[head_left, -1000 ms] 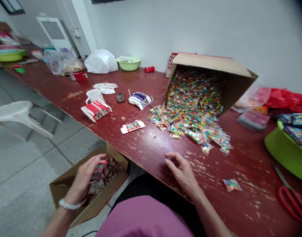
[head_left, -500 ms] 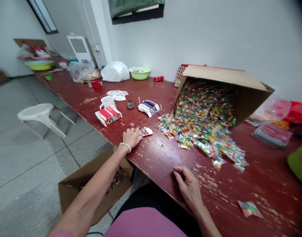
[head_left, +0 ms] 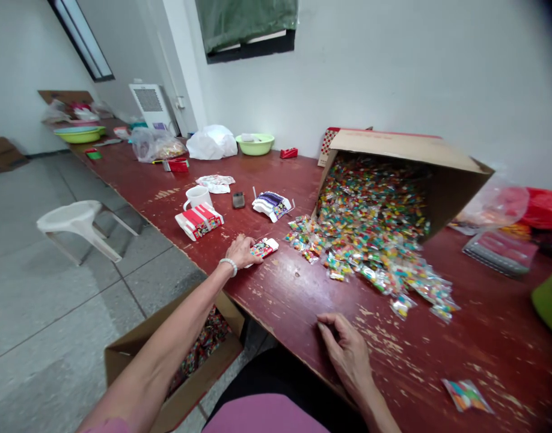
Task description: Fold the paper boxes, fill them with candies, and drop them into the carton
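My left hand [head_left: 240, 251], with a pale bead bracelet at the wrist, is closed on the left end of a small flat candy carton [head_left: 264, 247]. The carton is printed in red, white and bright colours, and its white flap shows at the right end. My right hand [head_left: 346, 343] rests by the table's front edge, fingers curled in and thumb near the forefinger, with nothing seen in it. Clear packets of coloured candy [head_left: 370, 240] spill from a tipped cardboard box [head_left: 393, 144]. One loose candy packet [head_left: 466, 396] lies to the right of my right hand.
Beyond my left hand are a bundle of red-and-white cartons [head_left: 199, 221], a white mug [head_left: 198, 197], a small dark device [head_left: 239, 200] and a bundle of purple-and-white cartons [head_left: 272, 206]. An open cardboard box [head_left: 136, 355] stands below the table edge. A white stool [head_left: 73, 216] stands left.
My left hand has shifted its hold on the carton, its thumb now along the near side. My right hand stays put. The view has tilted up slightly.
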The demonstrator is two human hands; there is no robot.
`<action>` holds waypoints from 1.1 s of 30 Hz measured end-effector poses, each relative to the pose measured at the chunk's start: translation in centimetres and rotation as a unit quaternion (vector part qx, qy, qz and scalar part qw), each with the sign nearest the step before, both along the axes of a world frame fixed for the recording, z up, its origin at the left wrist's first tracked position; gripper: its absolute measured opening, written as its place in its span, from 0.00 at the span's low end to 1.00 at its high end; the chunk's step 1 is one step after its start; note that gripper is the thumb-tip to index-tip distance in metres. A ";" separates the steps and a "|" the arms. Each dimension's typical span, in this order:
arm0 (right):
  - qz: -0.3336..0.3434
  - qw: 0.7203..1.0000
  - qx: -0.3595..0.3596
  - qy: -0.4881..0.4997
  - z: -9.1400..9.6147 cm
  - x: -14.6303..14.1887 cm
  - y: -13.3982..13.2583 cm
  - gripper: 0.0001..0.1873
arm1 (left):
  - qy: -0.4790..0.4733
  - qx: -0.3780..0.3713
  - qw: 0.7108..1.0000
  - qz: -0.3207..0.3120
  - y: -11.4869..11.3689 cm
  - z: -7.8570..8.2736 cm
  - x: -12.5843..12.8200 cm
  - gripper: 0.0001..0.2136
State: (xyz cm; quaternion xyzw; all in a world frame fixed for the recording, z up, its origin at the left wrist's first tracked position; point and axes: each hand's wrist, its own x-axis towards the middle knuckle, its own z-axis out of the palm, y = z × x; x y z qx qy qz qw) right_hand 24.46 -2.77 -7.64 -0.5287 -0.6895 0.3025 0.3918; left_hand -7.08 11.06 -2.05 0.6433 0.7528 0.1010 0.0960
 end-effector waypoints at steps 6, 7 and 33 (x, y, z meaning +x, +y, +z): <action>-0.047 0.984 -0.107 0.135 1.1 -1.2 -0.1 0.16 | -0.004 0.094 0.996 -0.003 -6.1 2.4 4.0 0.25; -0.056 0.970 -0.145 0.189 1.7 -1.7 -0.1 0.19 | -0.012 0.102 0.994 -0.021 -7.6 2.7 5.2 0.26; 0.192 0.859 -0.282 0.382 8.9 -2.3 -2.7 0.22 | -0.731 -0.294 0.604 -0.118 -17.2 3.0 12.4 0.12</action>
